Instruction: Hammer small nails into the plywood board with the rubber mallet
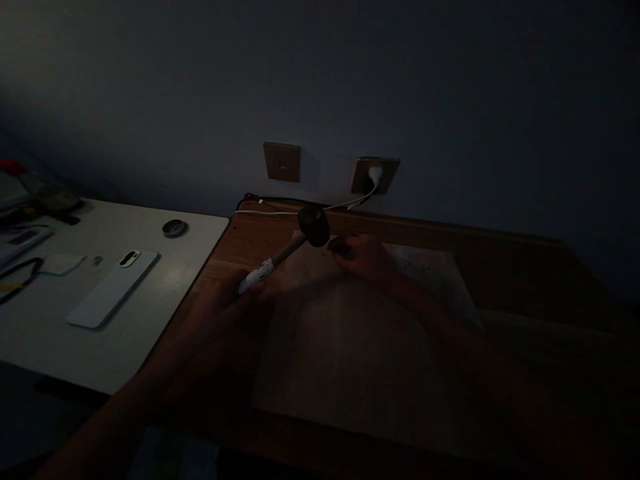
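The scene is very dark. My left hand [227, 303] is closed round the pale handle of a hammer [295, 243], whose dark head is raised over the far edge of a pale board [350, 353] lying on a wooden table [500, 267]. My right hand [363, 257] rests on the board just right of the hammer head, fingers pinched together on something small and dark that I cannot make out.
A white table [75, 333] adjoins on the left, carrying a white phone [113, 288], a round dark object [175, 228] and clutter at its far left. On the wall are a switch plate [283, 161] and a socket [375, 175] with a white plug and cable.
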### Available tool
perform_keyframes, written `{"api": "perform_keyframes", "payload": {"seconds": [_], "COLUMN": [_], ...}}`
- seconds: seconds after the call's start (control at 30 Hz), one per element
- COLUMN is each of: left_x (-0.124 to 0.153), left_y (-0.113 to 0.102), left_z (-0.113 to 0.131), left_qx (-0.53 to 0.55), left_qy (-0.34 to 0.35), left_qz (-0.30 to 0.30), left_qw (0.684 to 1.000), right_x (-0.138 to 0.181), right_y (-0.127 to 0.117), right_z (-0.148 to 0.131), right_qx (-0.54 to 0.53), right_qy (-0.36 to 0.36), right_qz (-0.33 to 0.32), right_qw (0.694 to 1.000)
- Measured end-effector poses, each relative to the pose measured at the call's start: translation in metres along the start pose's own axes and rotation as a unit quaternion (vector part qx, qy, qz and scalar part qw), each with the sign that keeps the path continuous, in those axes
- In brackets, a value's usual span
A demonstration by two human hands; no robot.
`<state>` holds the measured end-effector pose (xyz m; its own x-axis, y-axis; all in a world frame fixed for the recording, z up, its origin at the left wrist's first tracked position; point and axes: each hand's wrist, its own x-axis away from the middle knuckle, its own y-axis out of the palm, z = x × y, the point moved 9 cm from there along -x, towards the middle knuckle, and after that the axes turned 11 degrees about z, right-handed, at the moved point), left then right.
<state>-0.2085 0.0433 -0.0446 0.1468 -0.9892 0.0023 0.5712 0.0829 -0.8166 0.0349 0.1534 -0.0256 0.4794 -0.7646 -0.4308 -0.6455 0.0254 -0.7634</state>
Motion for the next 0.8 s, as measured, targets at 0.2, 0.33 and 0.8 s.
{"api": "perform_keyframes", "payload": {"seconds": [0.2, 0.33, 0.8], "left_x": [0.002, 0.002, 0.003], "left_y": [-0.005, -0.006, -0.009], "left_z": [-0.016, -0.016, -0.007], "left_qx": [0.015, 0.023, 0.012], "left_qy": [-0.005, -0.005, 0.015], "left_qz": [0.001, 0.001, 0.005], "left_qw": [1.0, 1.0, 1.0], "right_x": [-0.013, -0.012, -0.009], "right_y": [0.017, 0.021, 0.029], "right_z": [0.008, 0.005, 0.02], "right_qx": [0.008, 0.014, -0.035], "right_qy": [0.044, 0.036, 0.091], "right_qz": [-0.015, -0.027, -0.012], "right_qw": [0.999, 0.999, 0.995]}}
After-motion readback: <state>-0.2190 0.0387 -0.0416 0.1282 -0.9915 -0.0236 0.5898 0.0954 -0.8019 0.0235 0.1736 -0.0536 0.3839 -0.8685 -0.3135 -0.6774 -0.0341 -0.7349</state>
